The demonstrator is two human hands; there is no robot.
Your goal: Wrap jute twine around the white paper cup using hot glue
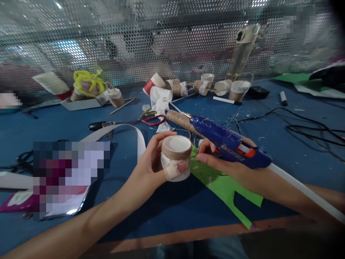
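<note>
My left hand is wrapped round a small white paper cup held upside down, with brown twine wound round its upper edge and a bandage on my thumb. My right hand grips a blue hot glue gun whose tip points left, toward a spool of brown twine. My right forefinger touches the twine on the cup. A white glue stick sticks out of the gun's back.
A green paper cut-out lies under my hands. Red-handled scissors, a white paper strip, several twine-wrapped cups, black cables and a yellow cord bundle cover the blue table. A perforated metal screen stands behind.
</note>
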